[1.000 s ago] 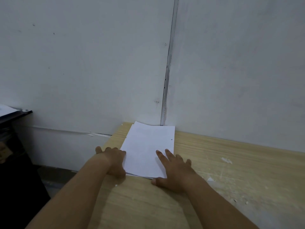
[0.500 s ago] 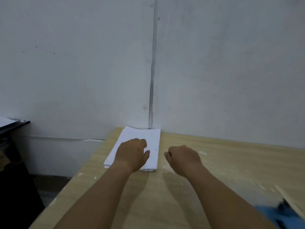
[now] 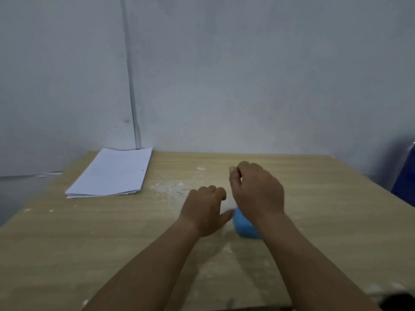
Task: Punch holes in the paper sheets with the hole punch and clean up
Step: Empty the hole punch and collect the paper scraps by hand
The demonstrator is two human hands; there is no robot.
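Left hand [image 3: 206, 209] loosely curled, thumb spread, holds nothing. Right hand [image 3: 258, 189] fingers curled in, thumb at forefinger; pinching anything: can't tell. Both over blue object [image 3: 244, 228], probably punch, mostly hidden under right wrist. Paper bits [image 3: 170, 187] just beyond, likely cleanup target. Paper stack [image 3: 110, 173] parked at far-left corner of table [image 3: 325, 221], against wall, clear of mess. Long axis near-to-far, holes along right edge.

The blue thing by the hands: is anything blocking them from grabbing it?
Nothing visible does. The blue thing lies on the table just beside the left hand, partly hidden by the right hand. White scraps lie beyond, and the paper stack sits at the far left corner.
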